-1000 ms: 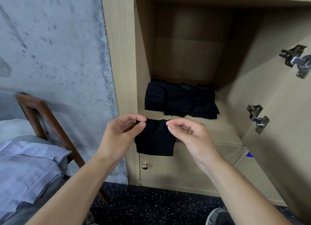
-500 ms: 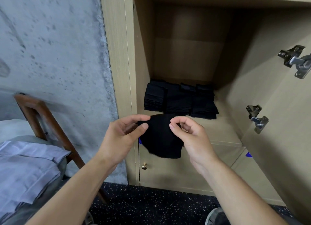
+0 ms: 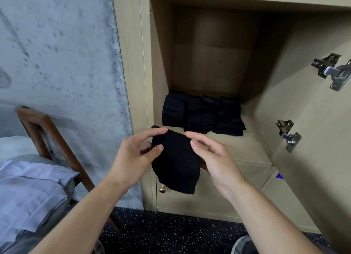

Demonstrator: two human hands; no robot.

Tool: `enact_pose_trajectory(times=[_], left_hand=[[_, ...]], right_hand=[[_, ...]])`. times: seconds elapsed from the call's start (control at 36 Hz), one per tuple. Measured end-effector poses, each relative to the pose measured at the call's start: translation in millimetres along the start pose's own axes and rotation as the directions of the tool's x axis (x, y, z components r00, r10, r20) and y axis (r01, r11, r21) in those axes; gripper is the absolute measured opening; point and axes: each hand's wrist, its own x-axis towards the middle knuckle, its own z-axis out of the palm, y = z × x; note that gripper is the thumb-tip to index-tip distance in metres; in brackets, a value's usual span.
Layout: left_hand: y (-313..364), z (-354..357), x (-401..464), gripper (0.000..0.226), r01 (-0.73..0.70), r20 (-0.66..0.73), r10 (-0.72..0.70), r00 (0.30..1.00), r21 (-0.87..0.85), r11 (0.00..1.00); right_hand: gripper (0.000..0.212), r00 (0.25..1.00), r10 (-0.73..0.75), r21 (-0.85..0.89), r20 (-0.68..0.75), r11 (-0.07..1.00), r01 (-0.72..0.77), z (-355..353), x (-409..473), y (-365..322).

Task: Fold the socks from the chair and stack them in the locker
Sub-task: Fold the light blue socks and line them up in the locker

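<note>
Head view: black sock (image 3: 175,162) pinched between both hands.

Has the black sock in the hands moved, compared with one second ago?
Yes. The black sock now hangs lower against the brass knob on the lower door: its bottom edge has dropped to about the knob's height.

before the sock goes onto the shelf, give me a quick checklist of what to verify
1. Black sock held by both hands: ok, left hand and right hand pinch its upper edge.
2. Sock folded flat: not ok, it hangs loose with a rounded lower end.
3. Locker door open: ok.
4. Shelf has bare space before the stacked socks: ok.
5. Stacks tidy: ok, three upright side by side.
6. More socks on the chair: cannot tell.
</note>
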Motion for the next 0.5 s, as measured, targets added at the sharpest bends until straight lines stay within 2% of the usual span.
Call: enact_pose_trajectory(times=[0.19, 0.33, 0.5], left_hand=[[1.0, 4.6, -1.0, 0.031, -0.028, -0.086, 0.027, 0.996, -0.008, 1.000], [2.2, 2.6, 1.0, 0.035, -0.056, -0.120, 0.064, 0.991, 0.067, 0.996], [-2.6, -1.1, 3.8, 0.034, -0.069, -0.134, 0.097, 0.986, 0.197, 0.978]], right_hand=[[0.028, 0.991, -0.092, -0.057, -0.093, 0.995, 0.087, -2.9, 3.8, 6.6], [0.046, 0.995, -0.097, -0.037, -0.016, 0.995, 0.097, -4.5, 1.1, 4.4], [0.043, 0.978, -0.182, -0.169, -0.099, 0.972, 0.164, -6.0, 5.2, 6.7]])
